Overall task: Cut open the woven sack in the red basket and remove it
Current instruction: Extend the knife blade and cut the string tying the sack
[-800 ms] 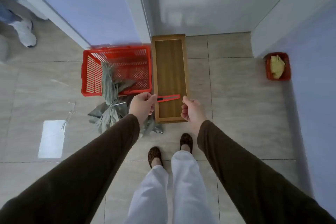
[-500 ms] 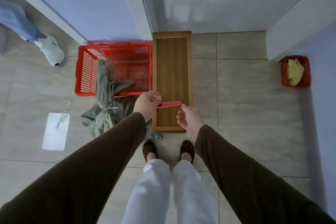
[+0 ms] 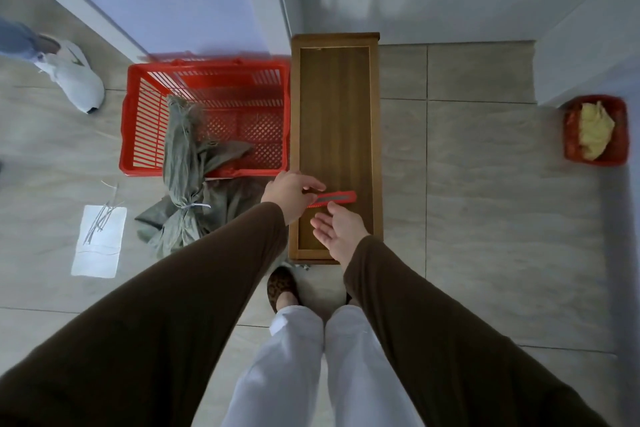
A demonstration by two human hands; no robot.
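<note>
A grey-green woven sack (image 3: 183, 184), tied with a white string, hangs over the near rim of the red basket (image 3: 145, 135), part inside, part on the floor. My left hand (image 3: 291, 196) pinches one end of a red utility knife (image 3: 334, 199) just above the wooden tray (image 3: 296, 135). My right hand (image 3: 337, 230) is palm up and open right below the knife, holding nothing.
The wooden tray stands right of the basket against the wall. A white sheet (image 3: 98, 241) with cut strings lies on the floor at left. A small red bin (image 3: 595, 130) with a yellow cloth sits at right. Another person's white shoe (image 3: 74, 76) is at far left.
My right hand has let go of the knife, dropped a little and turned palm up. My left hand keeps the knife over the tray. The other person's shoe has shifted.
</note>
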